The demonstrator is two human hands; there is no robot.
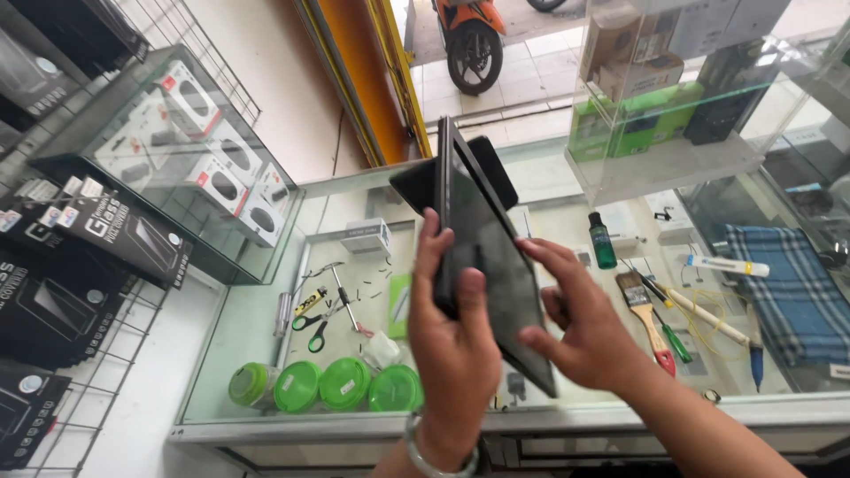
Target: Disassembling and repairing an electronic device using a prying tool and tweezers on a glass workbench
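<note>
A dark tablet [482, 235] with a black back part [491, 164] showing behind it stands on edge above the glass counter. My left hand [452, 332] grips its lower left side, thumb on the front and fingers wrapped behind. My right hand [580, 323] presses on the screen face from the right, fingers spread along the lower right edge. A metal bracelet [438, 460] circles my left wrist.
On the glass counter [266, 319] lie several green-lidded round tubs [345, 385], scissors [310, 332], a paintbrush [646, 310], a green bottle [602, 241], screwdrivers and a blue checked cloth [788, 292]. Glass display cases [177, 133] with boxed goods stand left and right. An orange scooter [469, 35] is parked outside.
</note>
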